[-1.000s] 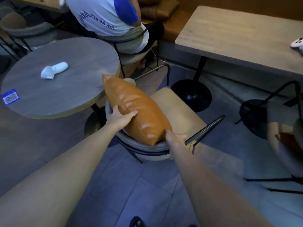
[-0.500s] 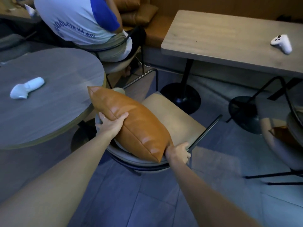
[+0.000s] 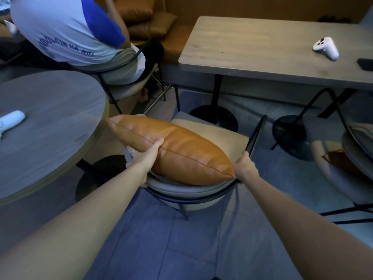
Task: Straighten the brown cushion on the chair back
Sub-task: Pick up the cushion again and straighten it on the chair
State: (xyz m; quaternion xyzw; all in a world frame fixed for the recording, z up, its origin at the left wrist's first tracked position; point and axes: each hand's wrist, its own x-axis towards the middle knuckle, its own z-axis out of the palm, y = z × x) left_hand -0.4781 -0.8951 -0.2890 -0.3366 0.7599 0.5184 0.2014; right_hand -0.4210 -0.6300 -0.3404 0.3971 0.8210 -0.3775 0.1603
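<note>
The brown leather cushion [image 3: 177, 150] lies along the curved grey back of the chair [image 3: 181, 190], its seam facing up, slanting from the upper left down to the lower right. My left hand [image 3: 145, 154] grips its near long edge at the middle, thumb on top. My right hand [image 3: 245, 166] pinches the cushion's lower right corner, beside the chair's black armrest [image 3: 256, 134]. The beige seat [image 3: 218, 136] shows beyond the cushion.
A round grey table [image 3: 50, 126] with a white controller [image 3: 10, 121] stands close on the left. A rectangular wooden table [image 3: 262, 49] carries another white controller [image 3: 326, 47]. A seated person [image 3: 66, 29] is behind. Another chair [image 3: 343, 158] stands to the right.
The cushion has tipped from standing on edge to lying flatter along the chair back. Both hands kept hold; my right hand moved right with the corner.
</note>
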